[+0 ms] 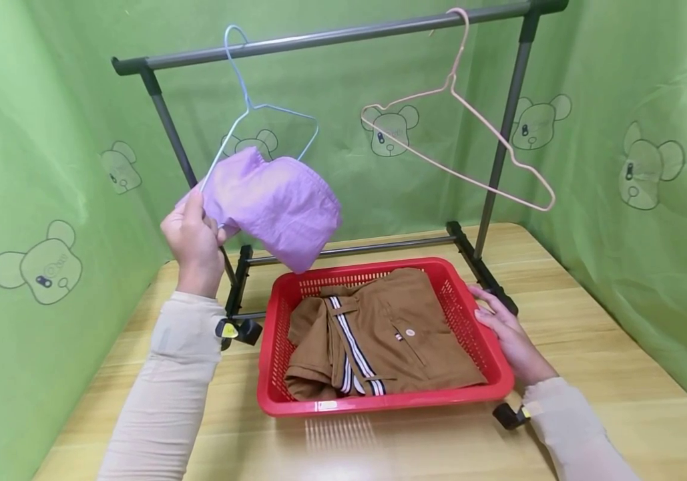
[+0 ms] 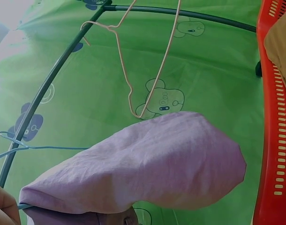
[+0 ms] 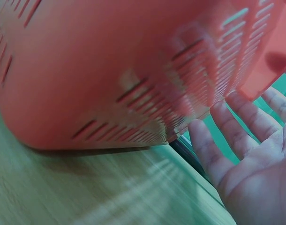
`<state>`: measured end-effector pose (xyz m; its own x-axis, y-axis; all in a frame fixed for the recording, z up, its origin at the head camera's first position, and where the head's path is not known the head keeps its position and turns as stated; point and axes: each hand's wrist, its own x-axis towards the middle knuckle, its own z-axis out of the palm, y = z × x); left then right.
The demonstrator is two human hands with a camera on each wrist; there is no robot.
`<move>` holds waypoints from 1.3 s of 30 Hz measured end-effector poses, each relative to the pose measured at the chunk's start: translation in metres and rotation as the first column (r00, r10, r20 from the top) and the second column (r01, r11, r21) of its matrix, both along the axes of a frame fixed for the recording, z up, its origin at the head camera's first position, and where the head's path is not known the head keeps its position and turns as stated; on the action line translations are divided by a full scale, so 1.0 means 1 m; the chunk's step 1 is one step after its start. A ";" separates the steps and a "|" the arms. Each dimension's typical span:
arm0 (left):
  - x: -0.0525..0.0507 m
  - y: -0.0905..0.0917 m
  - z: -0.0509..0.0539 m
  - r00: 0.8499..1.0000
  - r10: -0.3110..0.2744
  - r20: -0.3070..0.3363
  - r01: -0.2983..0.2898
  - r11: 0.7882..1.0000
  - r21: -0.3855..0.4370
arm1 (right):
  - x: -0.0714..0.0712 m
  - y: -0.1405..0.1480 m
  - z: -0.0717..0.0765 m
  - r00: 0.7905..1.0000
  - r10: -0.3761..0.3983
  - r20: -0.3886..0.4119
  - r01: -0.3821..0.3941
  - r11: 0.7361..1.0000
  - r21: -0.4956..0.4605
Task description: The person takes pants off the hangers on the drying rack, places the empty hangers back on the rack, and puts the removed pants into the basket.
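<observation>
Pinching blue hanger [image 1: 248, 104] beside purple cloth [image 1: 283, 207], left hand [image 1: 195, 247]; right hand [image 1: 513, 339], fingers spread, at red basket [image 1: 403, 402] partly hiding rack [image 1: 343, 37].

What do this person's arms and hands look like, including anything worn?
The left sleeve and right sleeve are long and pale beige. A small black device shows at the left sleeve's end, another black device at the right's; the left one has a yellow patch. The left hand and right hand wear no gloves.
</observation>
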<state>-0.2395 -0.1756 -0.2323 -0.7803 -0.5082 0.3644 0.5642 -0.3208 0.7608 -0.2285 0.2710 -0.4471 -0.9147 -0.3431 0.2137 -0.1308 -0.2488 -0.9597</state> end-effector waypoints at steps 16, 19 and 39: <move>0.007 0.003 0.008 0.999 -0.001 -0.041 0.003 0.998 0.056 | 0.000 0.000 -0.002 1.000 0.003 -0.001 -0.003 1.000 -0.013; 0.009 0.003 0.007 0.999 -0.001 -0.046 0.004 0.998 0.064 | 0.001 0.000 -0.002 1.000 -0.010 -0.001 0.010 1.000 0.000; 0.019 0.001 -0.004 0.998 0.021 -0.053 -0.019 0.999 0.039 | 0.002 -0.004 0.006 1.000 -0.021 0.012 0.021 0.999 -0.044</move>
